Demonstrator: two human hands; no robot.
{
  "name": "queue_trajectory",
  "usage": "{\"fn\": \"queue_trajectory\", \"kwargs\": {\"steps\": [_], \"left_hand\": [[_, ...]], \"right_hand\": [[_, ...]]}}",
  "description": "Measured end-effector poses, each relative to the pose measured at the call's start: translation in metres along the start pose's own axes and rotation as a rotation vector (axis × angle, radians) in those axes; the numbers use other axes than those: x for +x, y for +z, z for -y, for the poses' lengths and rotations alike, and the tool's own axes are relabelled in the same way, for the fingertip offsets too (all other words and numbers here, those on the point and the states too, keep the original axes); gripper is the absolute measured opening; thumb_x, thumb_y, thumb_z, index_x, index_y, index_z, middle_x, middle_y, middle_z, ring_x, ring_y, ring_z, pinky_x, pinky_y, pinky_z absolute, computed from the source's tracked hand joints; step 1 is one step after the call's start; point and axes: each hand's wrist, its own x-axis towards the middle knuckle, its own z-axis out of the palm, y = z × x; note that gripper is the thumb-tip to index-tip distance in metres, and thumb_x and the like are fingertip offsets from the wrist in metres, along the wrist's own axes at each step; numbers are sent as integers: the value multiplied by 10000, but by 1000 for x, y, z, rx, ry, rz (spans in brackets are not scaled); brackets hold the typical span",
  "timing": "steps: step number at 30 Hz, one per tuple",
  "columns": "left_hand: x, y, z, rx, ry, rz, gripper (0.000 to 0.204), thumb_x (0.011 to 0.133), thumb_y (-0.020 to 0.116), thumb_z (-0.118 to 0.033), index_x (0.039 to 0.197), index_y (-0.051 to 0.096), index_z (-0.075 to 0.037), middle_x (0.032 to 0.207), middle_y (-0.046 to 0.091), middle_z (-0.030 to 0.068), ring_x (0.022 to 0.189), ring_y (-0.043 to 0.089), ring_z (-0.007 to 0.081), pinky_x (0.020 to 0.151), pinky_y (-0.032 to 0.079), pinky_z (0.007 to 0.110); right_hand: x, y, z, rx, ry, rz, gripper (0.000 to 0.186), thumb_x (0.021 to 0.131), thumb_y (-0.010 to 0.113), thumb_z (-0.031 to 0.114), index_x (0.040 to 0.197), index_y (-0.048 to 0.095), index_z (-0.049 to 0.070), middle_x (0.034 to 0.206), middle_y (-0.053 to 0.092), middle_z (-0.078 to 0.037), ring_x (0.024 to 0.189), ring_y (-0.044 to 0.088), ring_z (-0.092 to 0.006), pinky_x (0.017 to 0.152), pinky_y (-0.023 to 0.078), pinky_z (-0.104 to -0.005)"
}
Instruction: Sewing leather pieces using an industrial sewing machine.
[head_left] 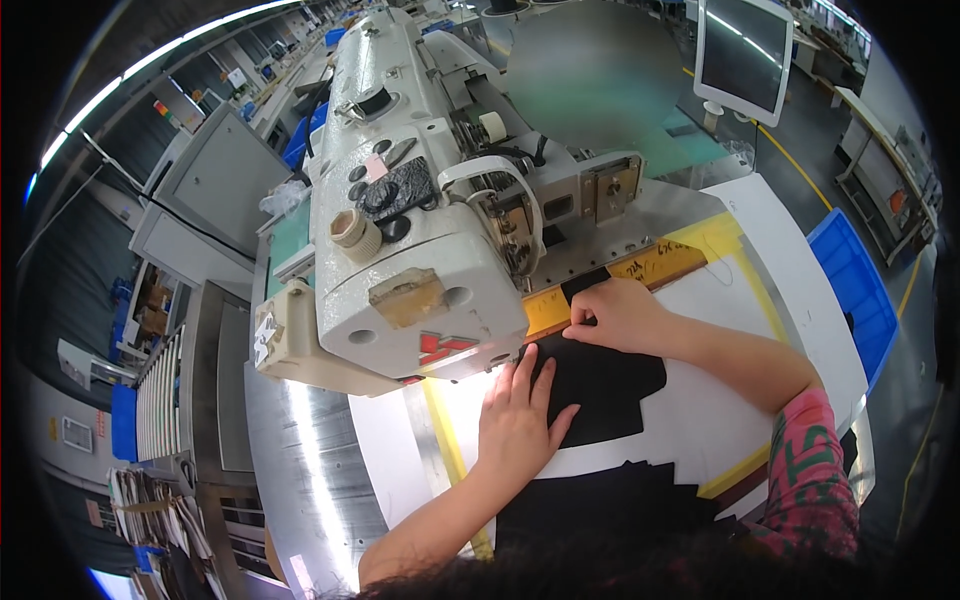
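While the left hand (520, 415) lay flat, fingers slightly apart, on the left edge of a black, angular fabric piece (598, 385), the right hand (622, 315) curled at its far edge, whether pinching I couldn't tell, beside the glossy white sewing machine (400, 250).

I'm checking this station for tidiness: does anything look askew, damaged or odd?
Nothing looks spilled. The yellowed patch on the front of the white sewing machine seems stuck on and unevenly discoloured. At lower left, the paper-like sheets look untidy, with splayed, uneven edges.
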Motion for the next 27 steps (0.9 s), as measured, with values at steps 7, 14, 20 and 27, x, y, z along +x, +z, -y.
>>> {"fn": "queue_trajectory", "kwargs": {"steps": [7,14,20,27], "left_hand": [[3,-1,3,-91,-53,65,635,767,729,-374,1266,544,-26,1365,463,195,1236,477,368,977,404,428],[5,-6,4,14,17,14,645,777,696,-431,1256,559,-22,1354,486,183,1107,550,349,945,429,422],[5,-4,-2,78,-13,27,632,781,696,-424,1255,563,-28,1355,491,170,1216,507,323,971,414,423],[6,0,-3,71,2,36,616,794,680,-422,1247,563,-22,1356,487,177,1233,494,337,1004,390,435]], "right_hand": [[-3,3,-5,-53,-99,-92,295,803,704,361,752,614,85,733,649,-66,704,626,-273,631,474,-379],[-19,-13,-38,-96,-34,-134,361,799,709,404,709,575,81,686,612,-55,662,609,-262,598,458,-373],[-27,-19,-49,-195,-68,-157,311,785,723,349,727,566,87,786,619,-54,724,595,-248,624,442,-379],[-68,7,-15,-505,-402,-198,477,899,577,347,1210,563,-14,1237,563,-131,1187,512,-261,1020,365,-392]]}}
